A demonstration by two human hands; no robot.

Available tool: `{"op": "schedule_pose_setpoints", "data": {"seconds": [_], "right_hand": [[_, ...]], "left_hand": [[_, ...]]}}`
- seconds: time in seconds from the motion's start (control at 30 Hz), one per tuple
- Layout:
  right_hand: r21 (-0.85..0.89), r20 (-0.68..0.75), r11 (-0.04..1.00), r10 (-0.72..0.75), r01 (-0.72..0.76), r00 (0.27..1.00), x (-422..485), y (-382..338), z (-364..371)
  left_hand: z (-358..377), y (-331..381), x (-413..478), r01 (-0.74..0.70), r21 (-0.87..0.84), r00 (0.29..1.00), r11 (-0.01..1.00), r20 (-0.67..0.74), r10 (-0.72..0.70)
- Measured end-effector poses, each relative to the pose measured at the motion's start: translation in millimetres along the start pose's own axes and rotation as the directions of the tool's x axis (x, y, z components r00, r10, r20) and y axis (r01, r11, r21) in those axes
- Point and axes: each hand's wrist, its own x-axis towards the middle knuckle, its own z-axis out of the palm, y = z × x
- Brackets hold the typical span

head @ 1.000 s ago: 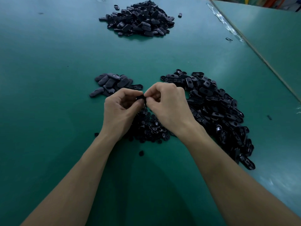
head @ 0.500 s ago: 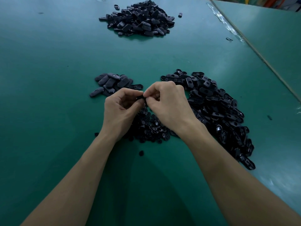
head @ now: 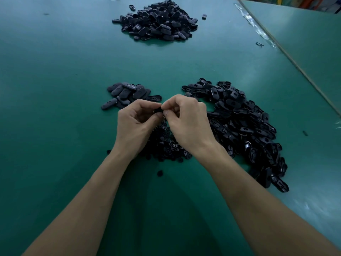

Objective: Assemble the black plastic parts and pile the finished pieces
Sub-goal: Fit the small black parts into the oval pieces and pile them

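Pinching a small black part [head: 158, 111] between them, the left hand [head: 137, 124] and the right hand [head: 188, 122] meet over the middle of the green worktop [head: 55, 71]. Thumb and curled fingers of each hand close on the part from either side. The fingers cover most of it, so its shape cannot be told. Under both wrists lies a low heap of small round pieces [head: 166, 146], partly covered by the hands. Touching that heap and curving away toward the right edge of the worktop is a broad bank of open oval shells [head: 243, 126], many lying hollow side up and glossy. Just beyond the left hand, toward the far edge, sits a small cluster of closed oval pieces [head: 127, 93], matte and smooth-topped, with one open shell at its right end. Well apart from all of these, close to the far edge, stands a larger mound of black pieces [head: 156, 21], with a loose piece [head: 204, 16] just beside it on the right. One stray round bit [head: 160, 173] lies alone between the forearms, on the near side of the small heap. Along the right edge runs a strip of clear tape [head: 254, 26], and past it lies a second green surface [head: 304, 43].
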Motion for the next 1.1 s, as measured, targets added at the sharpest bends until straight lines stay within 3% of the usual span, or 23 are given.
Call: {"op": "schedule_pose_setpoints", "data": {"seconds": [0.23,0.53,0.73,0.97,1.1], "right_hand": [[-0.016,-0.001,1.000,-0.009,0.009,1.000,-1.7,-3.2,0.8],[-0.131,0.145,0.989,-0.051,0.070,0.988,-0.5,-11.4,-6.7],[-0.151,0.081,0.985,-0.066,0.077,0.995,4.3,-0.4,-11.8],[0.056,0.151,0.998,-0.037,0.029,0.988,12.9,14.5,-14.8],[0.072,0.146,0.997,-0.035,0.025,0.989,16.2,19.5,-15.7]], "left_hand": [[1.0,2.9,-0.9,0.006,0.032,1.000,0.999,-0.007,-0.006],[0.2,2.7,0.5,0.000,0.055,1.000,0.998,0.001,0.000],[3.7,3.4,0.4,0.048,0.059,0.999,0.997,-0.024,-0.047],[1.6,2.9,0.8,0.073,0.014,0.997,0.997,-0.008,-0.073],[0.2,0.2,1.6,0.077,-0.024,0.996,0.997,-0.033,-0.078]]}}
